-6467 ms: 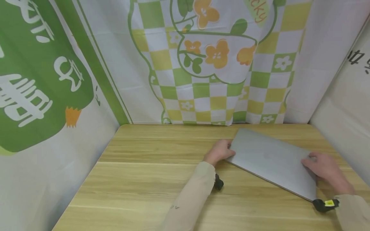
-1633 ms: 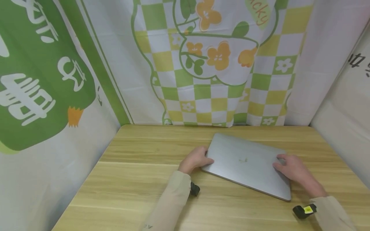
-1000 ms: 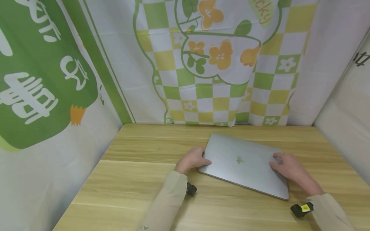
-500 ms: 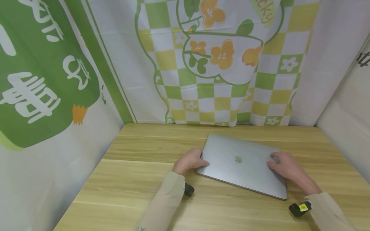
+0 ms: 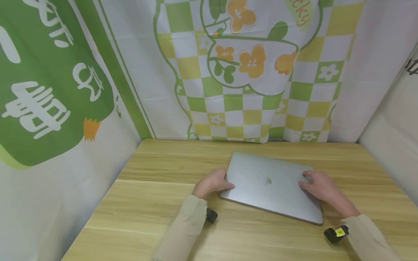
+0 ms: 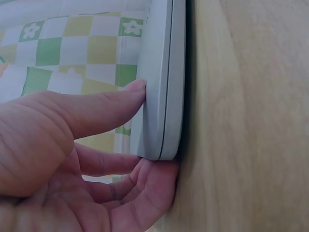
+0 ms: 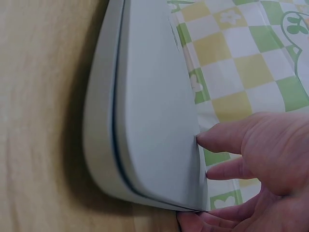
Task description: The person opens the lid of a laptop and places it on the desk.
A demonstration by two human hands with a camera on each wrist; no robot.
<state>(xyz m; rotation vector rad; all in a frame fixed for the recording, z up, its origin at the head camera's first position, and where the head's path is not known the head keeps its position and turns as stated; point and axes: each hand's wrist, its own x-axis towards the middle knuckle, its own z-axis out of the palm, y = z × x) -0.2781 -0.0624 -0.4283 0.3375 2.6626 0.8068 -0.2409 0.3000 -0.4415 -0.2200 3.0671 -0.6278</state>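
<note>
A closed silver laptop (image 5: 271, 188) lies at a slant on the wooden table, with a small logo in the middle of its lid. My left hand (image 5: 211, 182) grips its left side; in the left wrist view the thumb presses the lid while curled fingers (image 6: 154, 186) meet the edge close to the tabletop. At the opposite side my right hand (image 5: 321, 186) holds the laptop. The right wrist view has the thumb and one finger touching the lid, and the other fingers curled at the edge, their tips partly hidden.
The wooden table (image 5: 156, 217) meets a white curtain with a green and yellow check print (image 5: 243, 108) at its back edge. Printed cloth also hangs on the left and right. Black wrist cameras (image 5: 335, 233) sit by both cuffs.
Both hands and the laptop have moved left across the table, quickly at first and only slightly in the last second. The laptop has turned a little, its slant now less steep.
</note>
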